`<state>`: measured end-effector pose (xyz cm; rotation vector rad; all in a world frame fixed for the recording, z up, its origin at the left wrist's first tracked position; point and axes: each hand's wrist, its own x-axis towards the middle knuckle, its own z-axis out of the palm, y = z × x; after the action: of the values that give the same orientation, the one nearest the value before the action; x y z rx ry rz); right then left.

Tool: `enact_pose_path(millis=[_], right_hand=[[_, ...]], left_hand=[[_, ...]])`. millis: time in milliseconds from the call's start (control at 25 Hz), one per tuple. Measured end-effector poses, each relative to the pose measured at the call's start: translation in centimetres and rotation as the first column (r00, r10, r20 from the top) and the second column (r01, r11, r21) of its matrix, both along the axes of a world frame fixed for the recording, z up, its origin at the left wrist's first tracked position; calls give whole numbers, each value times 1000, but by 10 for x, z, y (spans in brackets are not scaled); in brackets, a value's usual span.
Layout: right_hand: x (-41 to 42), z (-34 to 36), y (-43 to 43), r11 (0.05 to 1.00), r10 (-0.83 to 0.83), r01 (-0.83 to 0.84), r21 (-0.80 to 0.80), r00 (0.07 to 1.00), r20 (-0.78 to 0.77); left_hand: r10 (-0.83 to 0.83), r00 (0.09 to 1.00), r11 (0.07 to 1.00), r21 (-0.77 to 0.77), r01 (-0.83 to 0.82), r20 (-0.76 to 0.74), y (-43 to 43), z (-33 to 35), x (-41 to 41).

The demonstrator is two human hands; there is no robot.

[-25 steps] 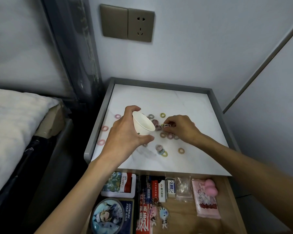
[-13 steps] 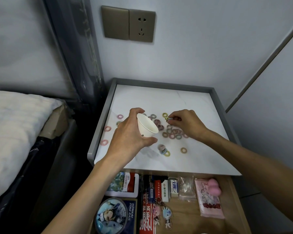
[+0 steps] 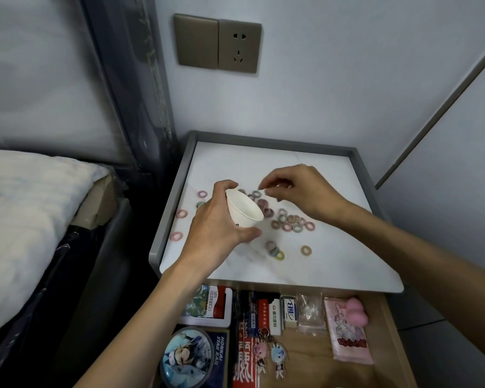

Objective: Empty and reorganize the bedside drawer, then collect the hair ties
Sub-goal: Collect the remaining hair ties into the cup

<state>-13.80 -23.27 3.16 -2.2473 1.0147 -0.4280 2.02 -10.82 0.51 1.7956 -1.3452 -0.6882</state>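
Head: hair tie (image 3: pixel 260 188) between right fingers (image 3: pixel 273 180)

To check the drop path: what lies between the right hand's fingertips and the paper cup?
Head view: a few hair ties on the marble top, between the right hand and the paper cup the left hand holds.

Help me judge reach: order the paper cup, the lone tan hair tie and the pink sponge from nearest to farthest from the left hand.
1. Paper cup, held in the left hand.
2. Tan hair tie, front right of the tabletop.
3. Pink sponge, right side of the open drawer.
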Motion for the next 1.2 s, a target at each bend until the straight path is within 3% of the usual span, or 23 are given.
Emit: enact_pose_path(millis=[120, 200, 360, 720, 800, 1000, 1080, 1200], right_hand=[[-15, -38, -21, 994, -95, 65, -92, 920, -379], [-16, -59, -23, 993, -104, 69, -93, 880, -464], [-14, -71, -20, 985, -172, 153, -86, 933, -316], [-20, -41, -27, 985, -168, 157, -69, 963, -211], [-22, -32, -29, 989, -138, 121, -88, 962, -234], [-16, -45, -25, 994, -40, -11, -109, 889, -457], [-14, -43, -23, 996, -66, 40, -76, 924, -378], [-8, -15, -17, 982, -135, 141, 124, 989, -58]], left_hand=[[20, 1000, 1000, -9, -20, 2, 1, 2, 5], [22, 1000, 1000, -11, -22, 6, 1, 3, 6], [15, 1000, 1000, -8, -15, 11, 2, 3, 6], [-19, 998, 1000, 18, 18, 59, 4, 3, 4], [-26, 997, 999, 30, 24, 68, 4, 4, 2], [-35, 998, 999, 28, 34, 52, 3, 4, -1], [-33, 998, 999, 31, 31, 57, 4, 3, 0], [-36, 998, 999, 41, 34, 49, 5, -1, 2]])
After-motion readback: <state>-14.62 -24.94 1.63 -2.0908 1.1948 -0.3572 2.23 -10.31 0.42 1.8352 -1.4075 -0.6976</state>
